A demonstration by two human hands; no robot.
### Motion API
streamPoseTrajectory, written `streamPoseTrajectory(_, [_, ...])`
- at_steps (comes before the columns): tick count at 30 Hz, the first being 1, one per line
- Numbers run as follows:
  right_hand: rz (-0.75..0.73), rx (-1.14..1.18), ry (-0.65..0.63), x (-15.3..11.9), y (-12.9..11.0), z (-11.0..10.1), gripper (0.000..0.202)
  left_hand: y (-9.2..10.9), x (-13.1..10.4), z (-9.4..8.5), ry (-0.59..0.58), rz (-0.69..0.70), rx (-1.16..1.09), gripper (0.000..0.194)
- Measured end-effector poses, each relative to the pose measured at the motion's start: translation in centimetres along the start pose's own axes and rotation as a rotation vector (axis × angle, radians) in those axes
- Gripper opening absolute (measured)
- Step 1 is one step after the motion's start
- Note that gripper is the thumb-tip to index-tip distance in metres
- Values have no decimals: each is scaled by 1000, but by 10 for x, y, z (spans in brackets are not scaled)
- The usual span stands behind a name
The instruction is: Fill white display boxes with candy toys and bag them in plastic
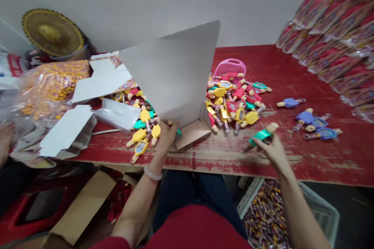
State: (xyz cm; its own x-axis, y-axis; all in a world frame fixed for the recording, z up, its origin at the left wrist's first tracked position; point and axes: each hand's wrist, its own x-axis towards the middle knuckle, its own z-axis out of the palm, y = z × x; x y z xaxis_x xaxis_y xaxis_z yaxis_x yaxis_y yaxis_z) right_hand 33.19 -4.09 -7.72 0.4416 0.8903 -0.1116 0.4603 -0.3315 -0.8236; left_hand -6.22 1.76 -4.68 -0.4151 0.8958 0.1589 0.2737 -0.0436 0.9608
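Note:
My left hand [167, 135], with a pale bangle at the wrist, is closed on a green toy [178, 135] at the left end of an open cardboard box [193, 133]. The box's tall white flap [175, 74] stands upright behind it. Right of the box, my right hand [270, 146] pinches another green toy [260, 136] with a beige end, just over the red table [222, 155]. Loose yellow, red and green toys [239, 114] lie in piles on both sides of the box. Several purple toys [318, 122] rest farther right.
Wrapped packs [336, 39] are stacked at the right. A plastic bag of yellow pieces [58, 85] and folded white boxes [66, 128] lie at the left. A pink plastic piece [230, 64] sits behind the pile. Below the table edge stands a filled crate [321, 206].

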Motion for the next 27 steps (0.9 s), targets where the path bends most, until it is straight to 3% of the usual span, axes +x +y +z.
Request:
streamPoseTrajectory(2, [-110,246,-180,-46,-39,42,76,-3,-2,4,7,-13,23,51])
streamPoseTrajectory(4, [-249,288,-247,-81,-74,95,68,-6,-5,5,15,-20,34,46])
streamPoseTrajectory(6, [-327,290,-284,-102,-96,143,59,-8,-6,4,5,-6,34,43])
streamPoseTrajectory(8, [-359,232,-354,-109,-103,176,51,-9,-6,3,-21,14,30,39])
streamPoseTrajectory(12, [-357,-40,-403,-110,-106,198,47,-9,-5,2,-51,17,25,33])
streamPoseTrajectory(17, [-374,-468,-450,-128,-133,221,48,-7,0,-1,-54,17,34,37])
streamPoseTrajectory(20, [-490,-443,-581,-123,-130,218,52,-2,5,-13,-105,24,29,34])
streamPoseTrajectory(22, [-511,-299,-623,-99,-113,195,47,1,7,-25,-141,18,29,30])
streamPoseTrajectory(24, [-444,-188,-456,-59,-91,159,36,1,6,-38,-169,-3,32,28])
streamPoseTrajectory(27, [-194,-212,-8,16,-67,99,32,-1,2,-53,-194,-43,4,29])
